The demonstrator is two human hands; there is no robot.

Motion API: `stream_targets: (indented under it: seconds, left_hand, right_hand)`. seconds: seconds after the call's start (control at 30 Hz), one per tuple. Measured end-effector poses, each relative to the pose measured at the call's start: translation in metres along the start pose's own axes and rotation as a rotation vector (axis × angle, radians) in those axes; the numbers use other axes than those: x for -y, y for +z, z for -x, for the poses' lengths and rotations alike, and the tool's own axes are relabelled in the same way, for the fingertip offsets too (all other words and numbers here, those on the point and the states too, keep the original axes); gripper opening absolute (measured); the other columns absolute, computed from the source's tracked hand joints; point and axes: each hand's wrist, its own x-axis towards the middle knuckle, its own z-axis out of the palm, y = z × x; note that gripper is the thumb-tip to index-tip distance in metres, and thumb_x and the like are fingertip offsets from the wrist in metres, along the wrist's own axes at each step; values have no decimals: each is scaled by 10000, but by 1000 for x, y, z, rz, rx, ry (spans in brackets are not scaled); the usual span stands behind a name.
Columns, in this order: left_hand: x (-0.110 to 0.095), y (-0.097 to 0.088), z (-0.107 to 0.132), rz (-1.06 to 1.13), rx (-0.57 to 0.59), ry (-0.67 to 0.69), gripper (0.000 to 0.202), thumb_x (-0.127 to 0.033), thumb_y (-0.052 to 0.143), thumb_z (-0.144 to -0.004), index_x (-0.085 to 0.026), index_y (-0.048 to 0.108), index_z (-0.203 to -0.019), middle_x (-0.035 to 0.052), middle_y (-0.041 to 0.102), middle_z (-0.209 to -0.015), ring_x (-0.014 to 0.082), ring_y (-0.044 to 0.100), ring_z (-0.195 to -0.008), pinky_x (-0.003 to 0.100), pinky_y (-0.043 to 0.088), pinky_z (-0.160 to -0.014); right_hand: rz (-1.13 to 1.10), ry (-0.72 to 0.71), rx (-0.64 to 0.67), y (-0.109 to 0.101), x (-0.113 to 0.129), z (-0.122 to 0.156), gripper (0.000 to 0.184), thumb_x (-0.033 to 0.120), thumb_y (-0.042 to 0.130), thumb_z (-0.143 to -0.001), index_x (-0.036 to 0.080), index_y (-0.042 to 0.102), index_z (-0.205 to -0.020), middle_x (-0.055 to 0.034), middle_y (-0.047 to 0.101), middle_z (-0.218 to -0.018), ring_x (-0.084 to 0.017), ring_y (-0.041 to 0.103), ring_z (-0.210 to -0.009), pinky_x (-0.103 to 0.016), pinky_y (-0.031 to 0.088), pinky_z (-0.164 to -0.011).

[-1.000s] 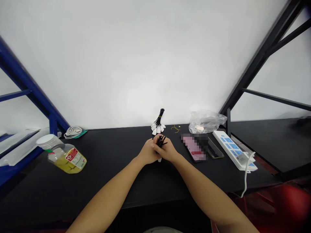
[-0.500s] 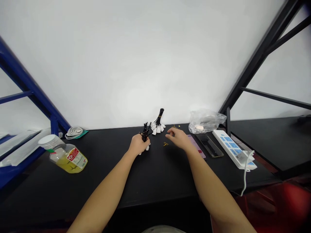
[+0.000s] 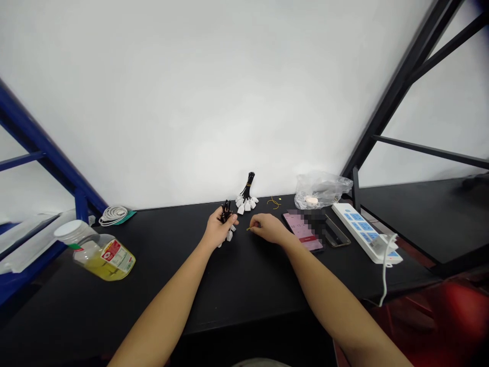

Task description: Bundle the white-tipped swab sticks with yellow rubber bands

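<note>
left hand [image 3: 218,229] is closed around a bundle of black cords [image 3: 226,211], the cord ends poking up above the fingers and white tags [image 3: 229,235] showing below them. right hand [image 3: 269,228] sits nearby, fingers curled in, with a short yellow wire [image 3: 249,229] at the fingertips, apparently pinched, though it is too small to be sure. beyond the hands, a second bundle [image 3: 247,196] stands upright on the black desk [image 3: 244,285], tied with yellow, its white tags splayed at the base. a loose yellow strand [image 3: 273,203] lies beside it. just past the right hand lie a phone [image 3: 301,229] with a pink, partly blurred screen and a dark phone [image 3: 336,235], then a white power strip [image 3: 362,232]. a clear plastic bag [image 3: 321,189] sits behind them. far left, a bottle of yellow liquid [image 3: 103,257] lies on its side, near a coiled white cable [image 3: 113,215].
</note>
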Motion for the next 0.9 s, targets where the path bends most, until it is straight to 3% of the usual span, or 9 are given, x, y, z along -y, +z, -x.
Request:
stream_targets:
  seconds: [0.1,0.2,0.33,0.47,0.57,0.73,0.9]
  left_hand:
    - [6,3,0,58,-13,-38,314,-468,717,-821,-198,556,-804,-45,591,-543,111,566,-491,237,466,-547]
    - [14,5,-1,10,-13,-33,337,-467,744,-788,-192,550,-762,-22,623,-597,111,578,-525,228,459,-548]
    - [17,6,-1,-41,0,-43,342,-498,730,-792,-201,562,-768,-36,588,-581,106,544,-506,209,409,-501]
    - [8,5,-2,60,-28,-51,392,-532,708,-814,-204,523,-706,-50,518,-516,105,523,-481,222,435,-517]
    - [-7,2,-3,216,-109,-51,455,-546,710,-818,-206,465,-640,-59,470,-491,97,505,-475,254,499,-593]
    - [-22,2,-4,467,-242,-45,442,-544,742,-793,-209,471,-691,-82,450,-502,94,511,-482,301,558,-681]
    - [-2,-4,-7,289,-197,-140,419,-515,812,-710,-185,555,-739,-11,635,-615,169,676,-633,306,554,-685]
  right_hand:
    - [-201,-60,-89,8,8,-1,71,157,635,-818,194,692,-835,6,666,-769,-120,566,-682,-221,384,-640]
    - [-345,-114,-144,15,15,-1,119,158,621,-820,192,692,-909,25,623,-733,-103,510,-625,-212,375,-607]
    - [-389,-151,-173,19,16,-1,232,134,588,-812,194,692,-1010,35,608,-728,-96,481,-601,-212,372,-596]
    - [-373,-139,-193,19,12,-1,263,125,577,-806,187,683,-1039,27,630,-739,-102,501,-611,-219,398,-619]
    - [-323,-142,-173,18,12,-1,259,127,576,-808,191,685,-1034,22,642,-752,-107,516,-623,-222,401,-623]
    - [-241,-190,-69,20,20,2,296,64,553,-773,196,699,-994,23,667,-751,-111,561,-649,-218,405,-651]
    - [-94,-197,69,22,20,3,259,72,568,-755,201,725,-915,-1,713,-830,-133,613,-716,-223,405,-675]
